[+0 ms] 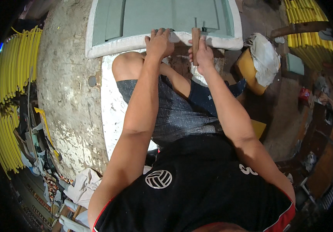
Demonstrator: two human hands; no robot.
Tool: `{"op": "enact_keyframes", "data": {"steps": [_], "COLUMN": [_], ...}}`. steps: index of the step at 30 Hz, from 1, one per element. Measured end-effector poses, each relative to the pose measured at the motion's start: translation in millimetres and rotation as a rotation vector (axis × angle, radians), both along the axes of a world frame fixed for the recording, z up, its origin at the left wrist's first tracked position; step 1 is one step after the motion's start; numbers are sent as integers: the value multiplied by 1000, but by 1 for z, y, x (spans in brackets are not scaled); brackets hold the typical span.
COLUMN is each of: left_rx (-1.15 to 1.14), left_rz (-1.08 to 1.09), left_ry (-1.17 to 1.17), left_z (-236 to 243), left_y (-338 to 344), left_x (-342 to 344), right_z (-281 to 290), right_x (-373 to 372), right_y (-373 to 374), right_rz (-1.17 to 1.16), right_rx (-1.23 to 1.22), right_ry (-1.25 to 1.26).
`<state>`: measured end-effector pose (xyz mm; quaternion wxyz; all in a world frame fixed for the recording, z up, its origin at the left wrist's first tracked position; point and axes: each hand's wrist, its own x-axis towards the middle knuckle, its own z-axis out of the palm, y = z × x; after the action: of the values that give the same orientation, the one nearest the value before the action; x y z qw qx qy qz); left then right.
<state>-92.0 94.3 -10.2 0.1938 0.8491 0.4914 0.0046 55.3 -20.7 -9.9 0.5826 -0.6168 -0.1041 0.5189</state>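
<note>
A pale green panel (154, 17) with a whitish padded border (122, 45) lies in front of me, its near edge close to my bent knee. My left hand (160, 44) rests palm down on this border, fingers apart and reaching over it onto the green part. What lies under the fingertips is partly hidden. To its right, my right hand (203, 56) is closed around a brown wooden handle (196, 46) held just over the border. Past the handle's far end a thin dark shaft shows; the kind of tool is hard to make out.
A worn, paint-stained board (67, 89) extends to the left. Stacked yellow strips (17, 65) stand at the far left, with more yellow strips (309, 42) at the far right. On the right sits a yellow container (247, 73) with a white cloth (265, 58) over it. Scraps clutter both sides.
</note>
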Motion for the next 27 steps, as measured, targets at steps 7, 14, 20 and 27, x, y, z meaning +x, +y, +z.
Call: {"op": "enact_keyframes", "data": {"steps": [7, 14, 20, 27], "left_rx": [34, -44, 48, 13], "left_rz": [-127, -201, -160, -88], "left_ry": [62, 96, -16, -120], "left_z": [12, 24, 14, 8], "left_y": [-22, -22, -14, -9], "left_x": [15, 6, 5, 7], "right_z": [47, 29, 19, 43], "right_x": [22, 13, 17, 11], "right_y": [-47, -76, -62, -41], "right_rz": [193, 310, 390, 406], "right_rx": [-228, -164, -77, -184], "right_ry": [-371, -638, -869, -806]}}
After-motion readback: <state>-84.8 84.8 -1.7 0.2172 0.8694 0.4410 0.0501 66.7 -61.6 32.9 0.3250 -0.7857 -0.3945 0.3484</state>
